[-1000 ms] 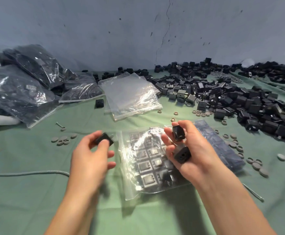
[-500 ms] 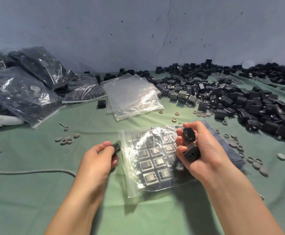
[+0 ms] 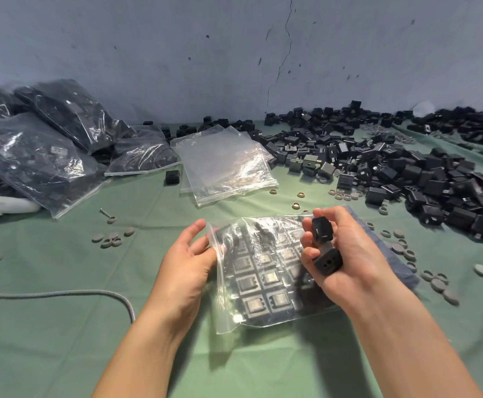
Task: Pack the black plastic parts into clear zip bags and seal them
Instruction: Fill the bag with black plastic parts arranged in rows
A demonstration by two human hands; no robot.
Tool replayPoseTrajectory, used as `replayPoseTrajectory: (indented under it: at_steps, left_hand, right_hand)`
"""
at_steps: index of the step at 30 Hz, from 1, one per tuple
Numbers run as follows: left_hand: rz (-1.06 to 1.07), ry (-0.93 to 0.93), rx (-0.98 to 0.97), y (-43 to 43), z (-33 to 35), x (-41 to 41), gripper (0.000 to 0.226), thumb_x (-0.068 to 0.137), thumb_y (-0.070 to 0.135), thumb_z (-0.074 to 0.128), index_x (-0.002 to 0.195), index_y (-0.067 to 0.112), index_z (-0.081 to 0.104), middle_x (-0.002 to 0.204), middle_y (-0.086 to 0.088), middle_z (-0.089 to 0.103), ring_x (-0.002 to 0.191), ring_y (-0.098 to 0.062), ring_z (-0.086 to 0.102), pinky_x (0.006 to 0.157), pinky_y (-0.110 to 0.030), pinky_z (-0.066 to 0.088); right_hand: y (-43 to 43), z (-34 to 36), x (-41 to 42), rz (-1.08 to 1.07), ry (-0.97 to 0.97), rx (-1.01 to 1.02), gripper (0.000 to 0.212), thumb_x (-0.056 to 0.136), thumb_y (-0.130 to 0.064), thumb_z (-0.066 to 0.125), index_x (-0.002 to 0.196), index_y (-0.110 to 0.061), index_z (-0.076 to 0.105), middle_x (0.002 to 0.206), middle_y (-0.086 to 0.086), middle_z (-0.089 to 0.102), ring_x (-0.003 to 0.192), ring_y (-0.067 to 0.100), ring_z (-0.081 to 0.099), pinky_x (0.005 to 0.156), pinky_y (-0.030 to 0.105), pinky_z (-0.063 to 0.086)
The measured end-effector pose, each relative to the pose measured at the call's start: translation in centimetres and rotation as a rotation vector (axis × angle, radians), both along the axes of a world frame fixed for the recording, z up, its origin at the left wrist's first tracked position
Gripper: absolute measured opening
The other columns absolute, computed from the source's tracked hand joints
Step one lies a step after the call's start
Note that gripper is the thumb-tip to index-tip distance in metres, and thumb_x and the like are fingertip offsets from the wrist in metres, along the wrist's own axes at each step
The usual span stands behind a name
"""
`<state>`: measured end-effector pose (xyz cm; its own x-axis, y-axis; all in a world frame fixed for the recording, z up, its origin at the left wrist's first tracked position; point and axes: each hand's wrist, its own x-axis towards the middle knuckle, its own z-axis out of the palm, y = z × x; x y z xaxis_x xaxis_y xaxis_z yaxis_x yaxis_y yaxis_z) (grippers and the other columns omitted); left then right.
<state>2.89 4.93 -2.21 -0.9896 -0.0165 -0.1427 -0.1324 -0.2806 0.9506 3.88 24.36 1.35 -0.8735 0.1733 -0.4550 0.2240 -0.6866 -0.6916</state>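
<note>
Now left hand (image 3: 188,262) pinches zip bag (image 3: 263,285) edge (partly filled); right hand (image 3: 352,262) grips two black parts (image 3: 322,231).

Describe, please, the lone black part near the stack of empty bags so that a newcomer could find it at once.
Start at the stack of empty clear bags in the middle of the green cloth. Just left of it, before the filled bags, sits the lone black part. Unlike the loose pile on the right, it stands alone on the cloth, unbagged.
</note>
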Motion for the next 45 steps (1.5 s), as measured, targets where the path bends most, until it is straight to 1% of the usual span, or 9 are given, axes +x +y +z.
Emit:
replayPoseTrajectory:
  at_steps: [4,8,11,13,18,25,31,39,45]
  left_hand:
    - [0.039,0.013,-0.071,0.4,-0.4,-0.7,0.06,0.088,0.001,0.069,0.138,0.024,0.045,0.102,0.001,0.077,0.093,-0.014,0.073,0.07,-0.023,0.058]
    - [0.186,-0.043,-0.069,0.4,-0.7,-1.0,0.035,0.093,-0.001,0.046,0.118,0.02,0.058,0.066,0.002,0.067,0.051,-0.008,0.057,0.055,-0.021,0.049]
    - [0.154,-0.049,0.006,0.8,-0.4,-0.8,0.017,0.1,0.015,0.051,0.115,0.02,0.057,0.086,0.001,0.077,0.07,-0.005,0.072,0.064,-0.026,0.058]
    - [0.121,-0.024,-0.032,1.2,-0.1,-0.8,0.03,0.099,0.026,0.054,0.129,0.019,0.052,0.093,0.004,0.077,0.081,-0.002,0.073,0.077,-0.032,0.056]
    - [-0.001,0.033,-0.037,1.6,0.3,-0.5,0.06,0.096,0.023,0.059,0.15,0.028,0.034,0.108,0.001,0.075,0.083,-0.005,0.074,0.065,-0.015,0.054]
    - [-0.118,-0.032,0.252,1.5,1.5,-0.7,0.075,0.073,0.021,0.072,0.142,0.029,0.044,0.099,0.001,0.077,0.093,-0.027,0.074,0.069,-0.039,0.061]
    - [-0.012,-0.081,0.312,1.6,1.3,-1.1,0.043,0.09,0.011,0.064,0.132,0.017,0.051,0.103,-0.01,0.075,0.091,-0.033,0.074,0.072,-0.043,0.062]
    - [-0.064,-0.078,0.36,2.3,1.3,-0.4,0.064,0.084,0.01,0.068,0.143,0.022,0.046,0.122,-0.007,0.065,0.096,-0.033,0.073,0.076,-0.038,0.061]
    - [0.105,-0.066,0.231,1.5,1.5,-0.5,0.035,0.093,0.007,0.058,0.126,0.02,0.058,0.113,-0.013,0.07,0.087,-0.022,0.075,0.062,-0.031,0.062]
  right_hand:
    - [0.1,0.0,-0.2,-0.004,0.0,0.001,0.019,0.089,-0.019,0.067,0.103,-0.009,0.06,0.073,0.002,0.062,0.049,0.009,0.052,0.035,0.018,0.036]
    - [0.4,0.2,-0.4,-0.022,-0.009,0.003,0.02,0.089,-0.019,0.067,0.105,-0.007,0.062,0.074,0.003,0.063,0.049,0.009,0.052,0.036,0.018,0.036]
    - [0.5,0.4,-0.5,-0.032,-0.008,-0.002,0.018,0.09,-0.018,0.066,0.103,-0.008,0.06,0.075,0.003,0.062,0.048,0.01,0.051,0.036,0.018,0.036]
    - [0.5,0.4,-0.6,-0.035,-0.004,-0.004,0.015,0.09,-0.017,0.065,0.102,-0.009,0.059,0.076,0.004,0.062,0.049,0.01,0.051,0.036,0.018,0.036]
    - [0.6,0.5,-0.8,-0.042,-0.01,-0.005,0.013,0.091,-0.017,0.064,0.099,-0.009,0.058,0.081,0.005,0.061,0.049,0.01,0.051,0.037,0.017,0.035]
    - [0.7,0.5,-1.1,-0.047,-0.019,-0.01,0.016,0.09,-0.018,0.066,0.101,-0.008,0.06,0.083,0.006,0.062,0.051,0.01,0.052,0.037,0.018,0.037]
    - [0.8,0.6,-1.2,-0.055,-0.022,-0.019,0.014,0.09,-0.017,0.065,0.097,-0.006,0.06,0.08,0.007,0.062,0.052,0.011,0.052,0.037,0.017,0.037]
    - [0.9,0.8,-1.0,-0.057,-0.022,-0.028,0.013,0.09,-0.016,0.065,0.096,-0.007,0.059,0.075,0.006,0.062,0.052,0.01,0.052,0.038,0.017,0.037]
    - [1.1,0.9,-1.2,-0.065,-0.03,-0.028,0.016,0.09,-0.016,0.065,0.102,-0.007,0.059,0.08,0.006,0.062,0.055,0.01,0.051,0.038,0.016,0.038]
